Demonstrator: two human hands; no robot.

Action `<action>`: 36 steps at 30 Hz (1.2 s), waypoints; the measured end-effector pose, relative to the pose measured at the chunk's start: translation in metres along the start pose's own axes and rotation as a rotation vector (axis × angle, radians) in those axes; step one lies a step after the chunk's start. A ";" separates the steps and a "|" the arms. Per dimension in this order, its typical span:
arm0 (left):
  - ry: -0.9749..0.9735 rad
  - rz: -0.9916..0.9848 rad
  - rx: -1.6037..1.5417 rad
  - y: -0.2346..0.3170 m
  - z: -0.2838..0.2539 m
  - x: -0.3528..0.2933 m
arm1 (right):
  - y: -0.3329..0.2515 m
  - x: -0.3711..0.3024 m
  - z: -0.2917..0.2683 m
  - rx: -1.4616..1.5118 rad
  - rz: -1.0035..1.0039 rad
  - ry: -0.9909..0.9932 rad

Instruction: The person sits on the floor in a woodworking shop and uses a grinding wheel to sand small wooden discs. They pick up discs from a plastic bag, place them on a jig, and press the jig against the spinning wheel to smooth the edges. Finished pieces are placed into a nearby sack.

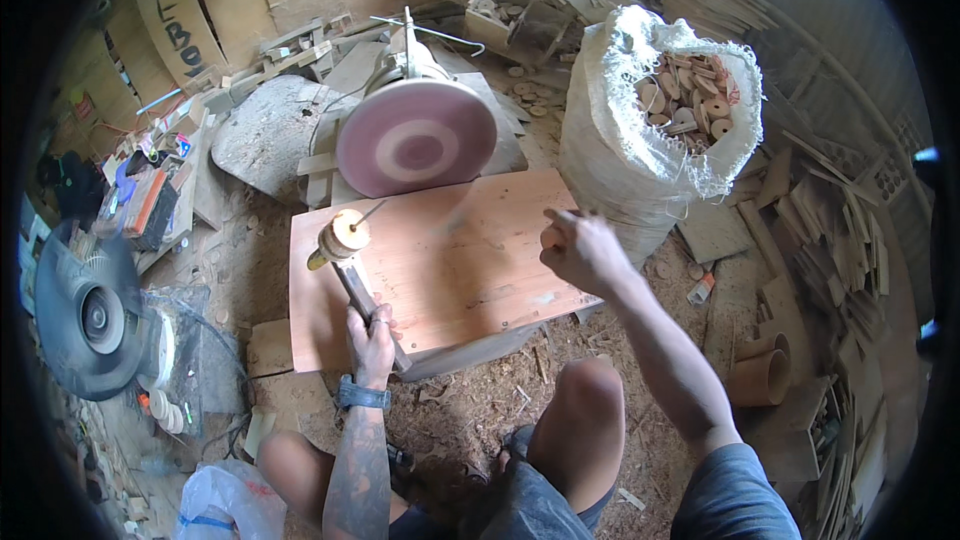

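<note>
My left hand [371, 348] is wrapped around a wooden stick handle [357, 285], held over the left part of a flat wooden board [460, 290]. At the stick's far end, several round wooden discs [347, 234] are stacked on a thin metal pin that pokes out past them. Over the board's right end, my right hand [592, 252] is closed, slightly blurred, with the fingers curled together. What it holds, if anything, I cannot make out. A large round sanding disc [372, 155] with a pale ring stands upright at the board's far edge.
Right of the board, a white woven sack [610, 140] is full of small wooden discs. A fan [95, 315] stands at the left, with a plastic bag [230, 500] at lower left. Wood offcuts [830, 230] pile up at right; sawdust covers the floor.
</note>
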State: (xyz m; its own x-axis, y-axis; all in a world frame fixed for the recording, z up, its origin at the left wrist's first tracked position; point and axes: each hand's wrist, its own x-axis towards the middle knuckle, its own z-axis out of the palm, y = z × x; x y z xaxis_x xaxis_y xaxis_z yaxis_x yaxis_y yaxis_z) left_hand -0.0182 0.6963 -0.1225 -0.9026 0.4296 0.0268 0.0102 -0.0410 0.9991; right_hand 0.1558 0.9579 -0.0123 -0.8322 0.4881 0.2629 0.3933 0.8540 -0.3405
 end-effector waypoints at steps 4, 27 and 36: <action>0.010 0.034 0.020 0.007 0.001 -0.005 | 0.038 -0.004 0.080 -0.121 0.021 0.029; 0.025 0.221 0.675 0.031 0.021 -0.065 | -0.116 -0.009 0.023 0.343 -0.038 0.672; 0.029 0.189 0.633 0.016 0.027 -0.080 | -0.131 -0.007 0.044 1.131 0.017 0.601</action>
State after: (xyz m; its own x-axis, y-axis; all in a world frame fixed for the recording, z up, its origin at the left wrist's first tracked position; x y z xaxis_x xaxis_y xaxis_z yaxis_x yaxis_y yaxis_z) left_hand 0.0658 0.6857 -0.1080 -0.8718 0.4419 0.2114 0.4124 0.4290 0.8036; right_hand 0.0926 0.8345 -0.0089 -0.4073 0.7546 0.5144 -0.3938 0.3630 -0.8444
